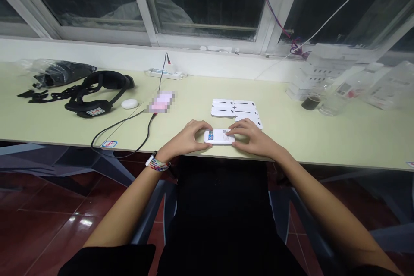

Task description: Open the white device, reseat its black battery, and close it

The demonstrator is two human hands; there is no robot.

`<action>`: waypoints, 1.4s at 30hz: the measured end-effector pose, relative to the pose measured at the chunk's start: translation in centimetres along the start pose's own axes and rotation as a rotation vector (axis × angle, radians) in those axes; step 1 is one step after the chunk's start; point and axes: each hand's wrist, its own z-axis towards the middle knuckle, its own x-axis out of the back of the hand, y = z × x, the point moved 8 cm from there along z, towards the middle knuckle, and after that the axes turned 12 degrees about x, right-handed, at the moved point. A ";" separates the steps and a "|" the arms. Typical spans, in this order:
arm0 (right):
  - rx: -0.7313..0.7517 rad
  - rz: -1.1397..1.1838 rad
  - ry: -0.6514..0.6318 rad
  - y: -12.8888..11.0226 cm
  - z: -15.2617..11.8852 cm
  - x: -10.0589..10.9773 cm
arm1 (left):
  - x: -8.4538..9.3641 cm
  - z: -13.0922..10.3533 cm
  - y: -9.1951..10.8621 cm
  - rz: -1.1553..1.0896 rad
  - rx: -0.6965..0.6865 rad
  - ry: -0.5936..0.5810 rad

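Note:
A small flat white box [220, 136] with rounded corners, a blue label and a printed code lies near the table's front edge. My left hand [191, 137] grips its left end between thumb and fingers. At the right end, my right hand [255, 139] pinches it with the thumb at the near side and fingers on the far side and top. Just behind, several similar white boxes [223, 108] lie side by side, each with a black line and a dark mark. The nearest of these is partly hidden by my right hand.
To the left are a black headset [97, 90], a white oval object [130, 104], a blurred-out phone-like object [161, 101] on a cable, and a power strip [166, 73]. White baskets [318, 69], a dark-filled cup [311, 102] and clear bottles [339, 90] stand at the right.

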 end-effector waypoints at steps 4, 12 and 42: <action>-0.013 0.019 0.026 0.3 0.0 0.0 | 0.1 0.0 0.2 -0.001 -0.034 0.015; -0.042 0.007 0.048 0.5 -0.2 -0.2 | 0.3 0.1 0.1 -0.029 -0.037 -0.002; -0.021 0.195 0.255 0.7 -0.5 0.1 | -0.1 0.0 0.2 -0.427 -0.107 -0.017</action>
